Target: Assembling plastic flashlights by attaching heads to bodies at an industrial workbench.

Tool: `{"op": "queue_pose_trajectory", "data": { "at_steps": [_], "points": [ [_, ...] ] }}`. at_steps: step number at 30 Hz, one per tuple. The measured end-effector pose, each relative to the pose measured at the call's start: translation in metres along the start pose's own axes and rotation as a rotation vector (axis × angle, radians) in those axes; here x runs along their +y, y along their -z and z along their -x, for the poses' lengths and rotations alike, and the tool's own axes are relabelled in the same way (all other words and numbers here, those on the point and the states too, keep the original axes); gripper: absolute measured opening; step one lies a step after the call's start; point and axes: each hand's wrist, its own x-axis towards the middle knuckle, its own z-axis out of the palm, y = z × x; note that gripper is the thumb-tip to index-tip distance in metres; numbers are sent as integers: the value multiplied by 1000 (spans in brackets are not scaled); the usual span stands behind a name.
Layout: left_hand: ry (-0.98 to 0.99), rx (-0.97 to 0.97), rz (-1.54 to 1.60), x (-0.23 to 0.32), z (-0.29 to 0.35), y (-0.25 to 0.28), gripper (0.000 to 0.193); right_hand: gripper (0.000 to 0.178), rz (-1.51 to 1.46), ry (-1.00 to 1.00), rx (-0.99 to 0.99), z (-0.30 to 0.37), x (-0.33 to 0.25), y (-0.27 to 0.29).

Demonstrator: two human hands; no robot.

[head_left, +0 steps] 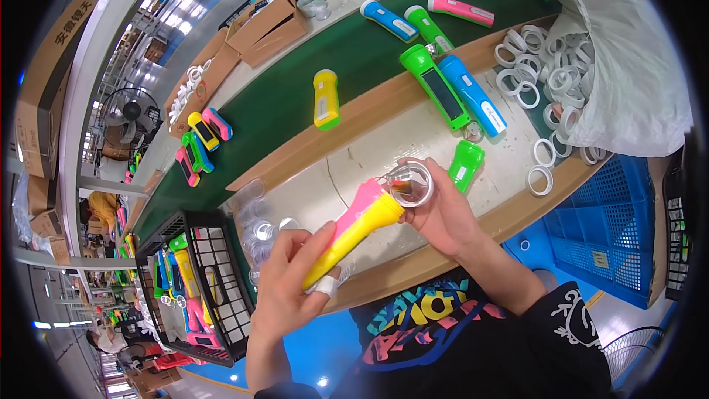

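Torch [354, 227]: yellow and pink, held tilted over the bench [354, 159], front end pointing up and right toward the reflector.
Left hand [289, 284]: fingers curled shut round the torch's yellow handle, one fingertip wrapped in white tape.
Right hand [442, 214]: pinching a shiny round reflector [410, 182], pressed right up against the torch's front end.
Belt [295, 89]: green strip running past the bench, with a yellow torch [326, 99] lying on it and blue, green and pink ones further along.
Bench stuff: long green torch [434, 86] and blue torch [473, 94] side by side, plus a small green shell [466, 165] just beside the right hand.
Rings [544, 66]: heap of white ones spilling out of a white bag [628, 59] on the right.
Crate [214, 281]: black wire one on the left, coloured torch parts inside.
Caps [260, 230]: clear round ones stacked between crate and left hand.
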Motion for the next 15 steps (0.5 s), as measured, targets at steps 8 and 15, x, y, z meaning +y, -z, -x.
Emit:
{"op": "queue_pose_trajectory", "data": {
  "at_steps": [8,15],
  "points": [
    [-120,-199,-511,30,-3,17,72,40,323,70,-105,6,2,-4],
    [-249,-53,-647,21,-3,-7,76,61,663,315,-247,18,10,-12]
  ]
}}
